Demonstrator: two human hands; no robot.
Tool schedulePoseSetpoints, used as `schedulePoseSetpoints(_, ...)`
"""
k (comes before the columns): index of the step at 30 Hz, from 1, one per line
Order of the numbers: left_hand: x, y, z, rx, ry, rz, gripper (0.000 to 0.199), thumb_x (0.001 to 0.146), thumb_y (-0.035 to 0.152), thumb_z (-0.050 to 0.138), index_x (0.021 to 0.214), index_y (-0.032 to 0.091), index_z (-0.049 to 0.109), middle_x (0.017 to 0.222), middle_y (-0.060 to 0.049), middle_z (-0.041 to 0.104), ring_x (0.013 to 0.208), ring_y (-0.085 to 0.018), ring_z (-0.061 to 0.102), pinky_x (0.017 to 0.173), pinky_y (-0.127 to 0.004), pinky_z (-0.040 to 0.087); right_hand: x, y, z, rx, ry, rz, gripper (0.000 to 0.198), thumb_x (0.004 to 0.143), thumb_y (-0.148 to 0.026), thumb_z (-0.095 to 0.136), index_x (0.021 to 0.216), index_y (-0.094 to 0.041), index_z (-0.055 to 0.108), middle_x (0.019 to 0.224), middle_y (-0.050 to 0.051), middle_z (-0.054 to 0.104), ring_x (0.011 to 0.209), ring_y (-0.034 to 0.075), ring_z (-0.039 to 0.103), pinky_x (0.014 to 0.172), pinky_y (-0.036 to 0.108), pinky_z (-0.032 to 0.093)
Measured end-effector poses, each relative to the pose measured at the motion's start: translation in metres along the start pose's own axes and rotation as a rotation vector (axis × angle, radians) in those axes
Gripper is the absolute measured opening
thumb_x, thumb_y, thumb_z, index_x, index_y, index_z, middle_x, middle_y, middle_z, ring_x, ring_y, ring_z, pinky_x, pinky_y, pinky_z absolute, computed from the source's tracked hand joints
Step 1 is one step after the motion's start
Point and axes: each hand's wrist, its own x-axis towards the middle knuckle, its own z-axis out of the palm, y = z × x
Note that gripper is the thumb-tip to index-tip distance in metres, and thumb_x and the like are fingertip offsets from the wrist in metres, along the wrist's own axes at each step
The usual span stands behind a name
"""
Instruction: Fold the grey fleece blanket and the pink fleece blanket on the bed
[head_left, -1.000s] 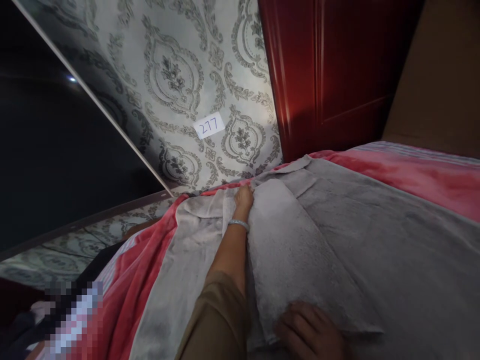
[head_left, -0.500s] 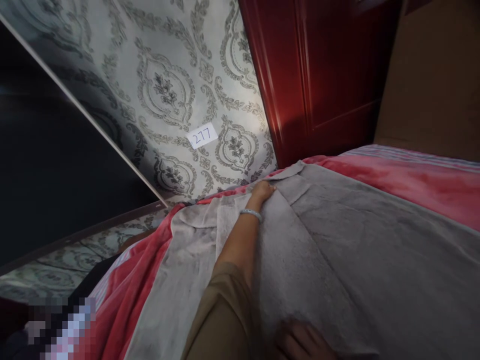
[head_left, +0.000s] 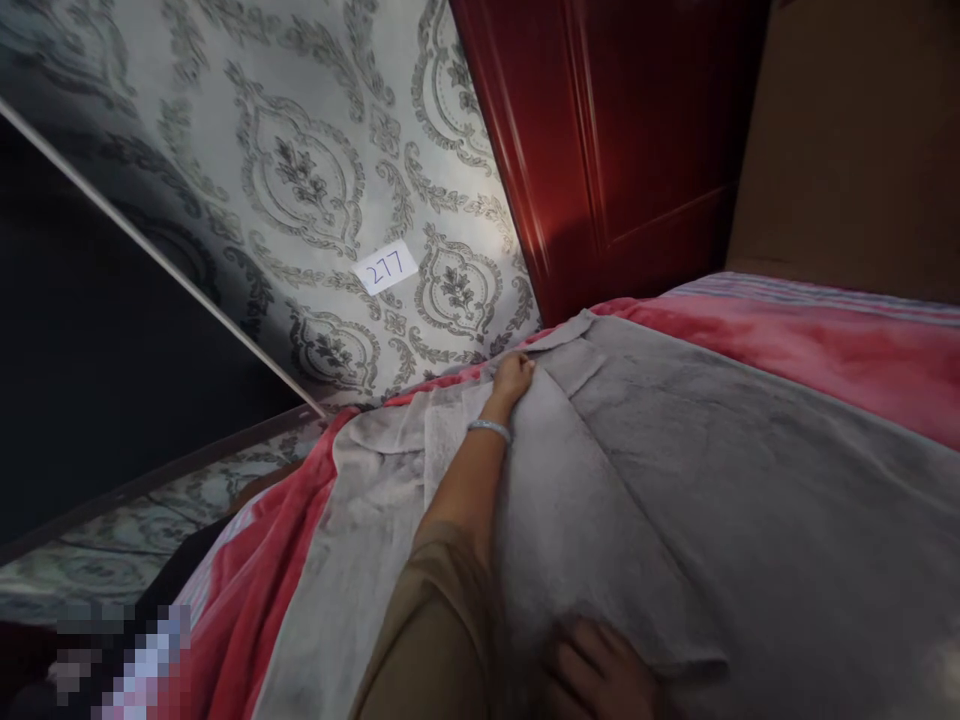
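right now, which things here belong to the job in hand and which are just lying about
In the job:
grey cloth, spread out with a paler layer on top
left hand, at its far end
right hand, low on the near part

Just about:
red blanket, underneath
number card, on the patterned wall
bracelet, worn on the left wrist

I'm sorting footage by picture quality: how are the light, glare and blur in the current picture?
Head view: dim overall, with glare streaks on the red panel; head view: the right hand dark and blurred, the left hand clearer against the grey cloth; head view: the number on the paper readable, the bottom-left corner pixelated.
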Motion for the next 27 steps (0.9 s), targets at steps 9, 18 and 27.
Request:
schedulePoseSetpoints(9,-0.129,-0.004,-0.035,0.253,-0.182,0.325,0.066,0.100,0.049,0.054,0.157,0.016,0.044,0.167,-0.019,0.038,0.155,-0.033,0.035,0.125,-0.051,0.029,0.021,-0.005,-0.029,0.089,-0.182,0.046,0.019,0.095,-0.013,0.052,0.103,-0.018,0.068,0.089,0.006,0.063,0.088,0.018,0.050,0.078,0.034,0.041)
schedulePoseSetpoints(18,-0.190,-0.008,-0.030,0.381,-0.248,0.219,0.062,0.106,0.049,0.039,0.164,0.027,0.035,0.175,-0.009,0.022,0.161,-0.032,0.017,0.129,-0.055,0.018,0.042,-0.014,-0.049,0.089,-0.209,0.023,0.021,0.091,-0.006,0.054,0.098,-0.018,0.068,0.091,0.005,0.065,0.089,0.017,0.054,0.076,0.032,0.046)
schedulePoseSetpoints(27,-0.245,0.015,-0.064,0.293,-0.319,0.262,0.068,0.103,0.055,0.043,0.162,0.022,0.037,0.172,-0.016,0.027,0.160,-0.034,0.020,0.127,-0.059,0.021,0.040,0.046,-0.121,-0.171,-0.120,0.111,0.040,0.100,-0.021,0.051,0.139,-0.022,0.059,0.130,0.010,0.068,0.122,0.024,0.060,0.105,0.045,0.052)
